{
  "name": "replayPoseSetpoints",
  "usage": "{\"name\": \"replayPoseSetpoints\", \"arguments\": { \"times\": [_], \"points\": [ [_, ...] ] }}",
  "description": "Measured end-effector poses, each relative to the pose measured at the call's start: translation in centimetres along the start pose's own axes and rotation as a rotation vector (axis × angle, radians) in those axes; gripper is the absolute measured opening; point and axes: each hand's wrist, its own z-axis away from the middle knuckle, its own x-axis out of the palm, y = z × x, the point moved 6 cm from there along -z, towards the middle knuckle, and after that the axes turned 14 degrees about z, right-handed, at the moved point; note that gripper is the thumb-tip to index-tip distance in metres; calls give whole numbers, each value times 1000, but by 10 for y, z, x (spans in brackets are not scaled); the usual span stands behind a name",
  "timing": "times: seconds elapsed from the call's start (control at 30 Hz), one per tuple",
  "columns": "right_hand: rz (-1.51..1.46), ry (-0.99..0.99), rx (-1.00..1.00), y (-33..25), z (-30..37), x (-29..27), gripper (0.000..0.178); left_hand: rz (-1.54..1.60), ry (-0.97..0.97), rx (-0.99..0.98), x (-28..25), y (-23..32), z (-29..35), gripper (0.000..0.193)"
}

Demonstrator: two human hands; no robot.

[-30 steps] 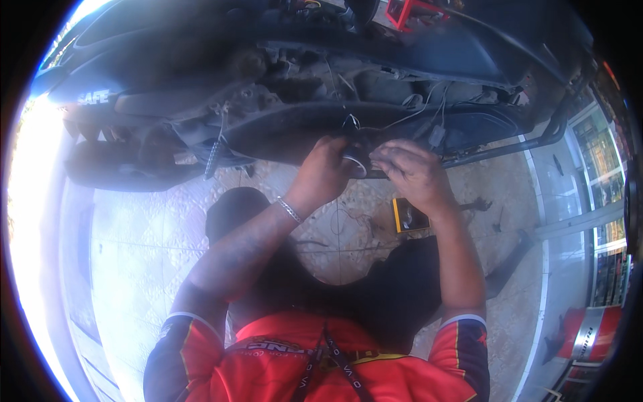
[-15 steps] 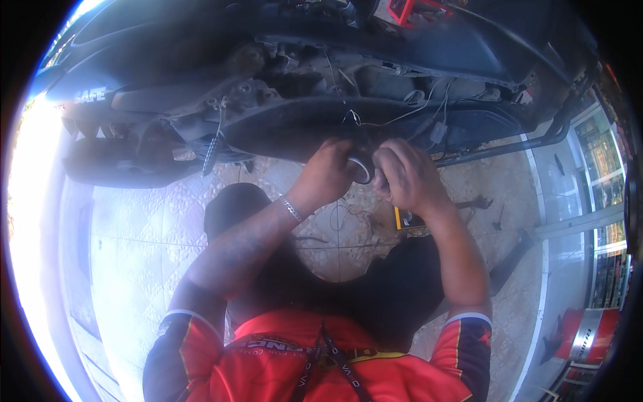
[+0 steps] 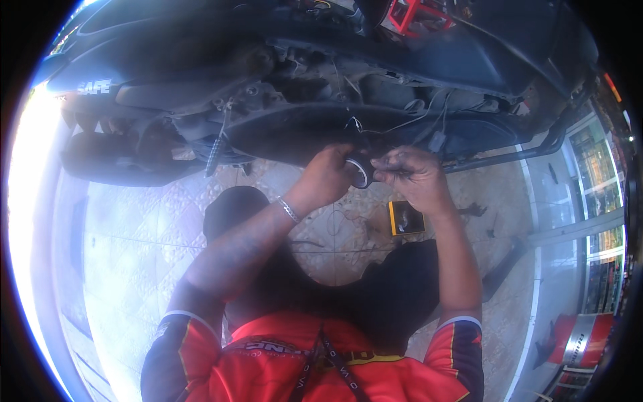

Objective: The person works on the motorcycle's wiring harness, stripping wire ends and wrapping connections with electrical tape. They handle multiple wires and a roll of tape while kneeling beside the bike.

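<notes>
Here, left hand (image 3: 327, 177) holds roll (image 3: 366, 177) by panel edge (image 3: 276, 151), tiled floor (image 3: 147, 214) beneath.

Pale tiles cover the floor (image 3: 144, 211), with a mottled, stone-like pattern and thin straight joints. Toward the left they look washed out and bluish; nearer the middle they turn tan. Strong white daylight (image 3: 30, 221) floods the left edge, too bright to show detail. On the right, a whitish strip (image 3: 527, 328) borders the tiles, and beyond it stand glass panes (image 3: 595, 171) in pale frames, with blurred, colourful rows behind them.
</notes>
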Motion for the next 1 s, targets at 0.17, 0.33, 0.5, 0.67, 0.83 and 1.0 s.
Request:
{"name": "replayPoseSetpoints", "arguments": {
  "times": [0.17, 0.33, 0.5, 0.67, 0.83, 1.0],
  "points": [
    [40, 7, 40, -1, 4, 7, 17, 71, -32, -83, 0, -5, -2, 35],
    [457, 191, -194, -29, 7, 8, 12, 252, -17, -205, 3, 6, 2, 35],
    [433, 531, -518, -58, 18, 7, 15, 634, -119, -282, 19, 21, 14, 37],
    [96, 135, -186, -34, 1, 5, 39, 652, -107, -283, 10, 17, 13, 35],
    [-115, -19, -105, -17, -10, 4, 64, 597, -108, -357, 9, 7, 11, 35],
    [7, 113, -58, -19, -4, 0, 30, 646, -84, -370, 14, 17, 13, 40]
  ]
}}
